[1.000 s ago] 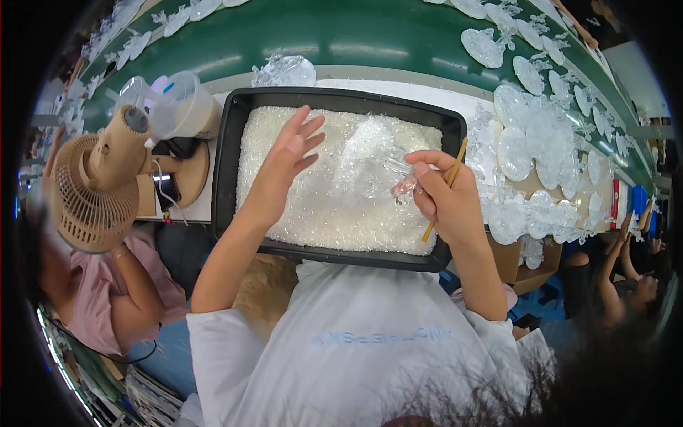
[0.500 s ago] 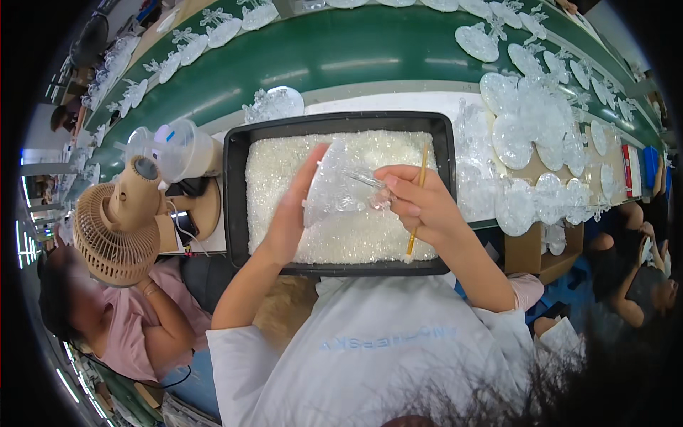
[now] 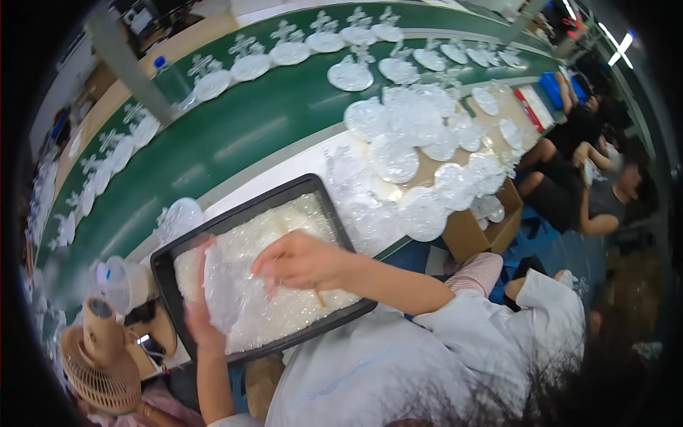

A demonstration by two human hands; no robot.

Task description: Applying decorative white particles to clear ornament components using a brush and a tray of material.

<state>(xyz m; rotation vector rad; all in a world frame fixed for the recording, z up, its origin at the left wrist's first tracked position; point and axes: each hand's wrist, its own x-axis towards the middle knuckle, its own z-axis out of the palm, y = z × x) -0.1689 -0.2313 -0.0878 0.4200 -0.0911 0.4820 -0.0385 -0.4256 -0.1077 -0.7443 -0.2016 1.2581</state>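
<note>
My left hand [image 3: 201,322] is closed on the edge of a translucent white disc-shaped plastic piece [image 3: 229,292], tilted up over a black tray [image 3: 165,285] of white glittery granules [image 3: 299,213]. Over the tray to the right of the disc is my right hand [image 3: 302,265], its fingers bent together and pointing at the disc. A thin yellow stick like a brush handle [image 3: 320,299] pokes out below this hand. Motion blurs the right fingertips, and whether they also pinch a small clear part cannot be made out.
A beige fan [image 3: 99,356] and clear plastic tubs [image 3: 124,285] stand left of the tray. Many clear disc ornaments [image 3: 413,114] lie piled at the right. More line the green conveyor belt [image 3: 235,149]. A cardboard box [image 3: 484,224] and other people sit at the right.
The view has turned and shifted, so the tray sits lower left and slanted. The clear rod-like part seen before in the right fingers no longer shows clearly. The left hand still holds the disc.
</note>
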